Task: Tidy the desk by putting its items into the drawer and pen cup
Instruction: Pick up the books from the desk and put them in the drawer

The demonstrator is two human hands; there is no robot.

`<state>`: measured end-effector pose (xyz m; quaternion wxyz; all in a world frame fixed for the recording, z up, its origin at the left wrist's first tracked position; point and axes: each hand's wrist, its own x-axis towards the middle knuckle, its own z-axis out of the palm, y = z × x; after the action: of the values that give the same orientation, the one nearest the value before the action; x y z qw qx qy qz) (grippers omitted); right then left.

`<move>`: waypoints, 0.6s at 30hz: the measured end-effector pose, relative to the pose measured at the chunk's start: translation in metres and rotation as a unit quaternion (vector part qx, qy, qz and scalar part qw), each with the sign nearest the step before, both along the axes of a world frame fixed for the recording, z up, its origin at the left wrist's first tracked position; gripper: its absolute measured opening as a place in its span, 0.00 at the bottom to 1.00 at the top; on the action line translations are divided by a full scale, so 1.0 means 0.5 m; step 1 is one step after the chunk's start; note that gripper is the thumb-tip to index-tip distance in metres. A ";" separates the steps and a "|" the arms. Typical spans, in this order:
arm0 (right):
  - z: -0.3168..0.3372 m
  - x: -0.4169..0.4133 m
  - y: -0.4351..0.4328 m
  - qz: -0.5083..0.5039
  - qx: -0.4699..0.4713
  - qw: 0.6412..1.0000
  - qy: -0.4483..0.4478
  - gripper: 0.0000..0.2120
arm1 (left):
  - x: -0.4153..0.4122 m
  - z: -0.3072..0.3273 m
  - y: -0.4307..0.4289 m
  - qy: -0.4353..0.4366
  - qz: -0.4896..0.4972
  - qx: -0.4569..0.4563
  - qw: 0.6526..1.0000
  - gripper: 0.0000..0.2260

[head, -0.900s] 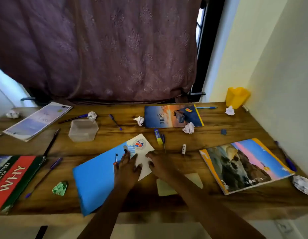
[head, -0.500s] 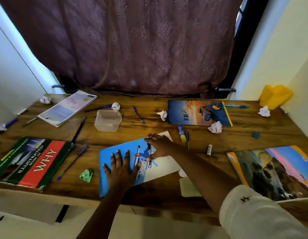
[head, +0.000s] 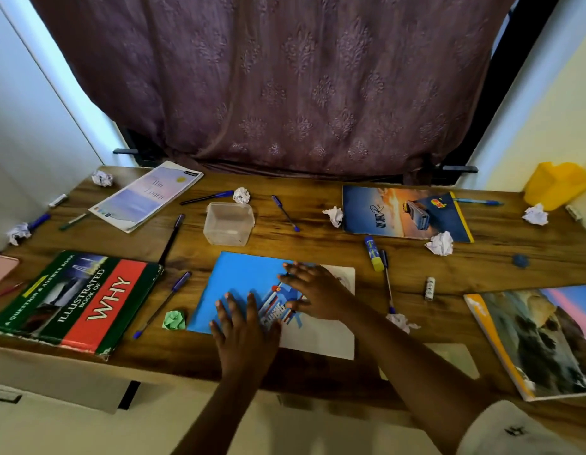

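- Hands lie flat on a blue booklet (head: pixel 239 277) at the near middle of the wooden surface (head: pixel 317 244). The left hand (head: pixel 245 326) rests near its front edge with fingers straight and spread, and the right hand (head: pixel 317 290) is spread across the printed cover.
- Yellow pen cup (head: pixel 557 185) stands in the far right corner, well apart from both hands.
- Green paper wad (head: pixel 175 320) and purple pen (head: pixel 163 303) lie just left of the booklet; a clear plastic box (head: pixel 229 223) stands behind it.
- Glue stick (head: pixel 373 254) and thin pen (head: pixel 387 284) lie side by side to its right, with a crumpled paper ball (head: pixel 441 243) beyond them.
- Thick book (head: pixel 75 297) at the near left reads "ILLUSTRATED BOOK OF WHY" and "A QUESTION & ANSWER BOOK".
- Pale booklet (head: pixel 147 198) at the far left shows the word "Learn".
- Sunset-cover notebook (head: pixel 377 211) carries writing too small to read in full.
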<state>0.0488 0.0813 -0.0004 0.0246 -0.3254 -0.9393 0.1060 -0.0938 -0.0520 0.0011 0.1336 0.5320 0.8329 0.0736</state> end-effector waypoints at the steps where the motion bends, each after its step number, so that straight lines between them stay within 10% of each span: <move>1: -0.010 0.001 -0.014 -0.018 -0.012 1.000 -0.020 0.29 | 0.016 -0.015 -0.012 -0.004 -0.003 -0.012 1.000 0.42; 13: -0.019 -0.057 -0.194 -0.260 0.138 0.955 -0.012 0.25 | -0.203 -0.035 0.025 0.087 -0.344 -0.026 0.935 0.39; 18: -0.019 -0.026 -0.116 -0.100 0.050 0.992 0.050 0.25 | -0.145 -0.024 0.011 -0.028 -0.163 0.012 0.986 0.39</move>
<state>0.0356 0.0232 -0.0099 0.0983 -0.4104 -0.9037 0.0720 -0.1664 -0.0463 -0.0110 0.1610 0.6602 0.7298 0.0755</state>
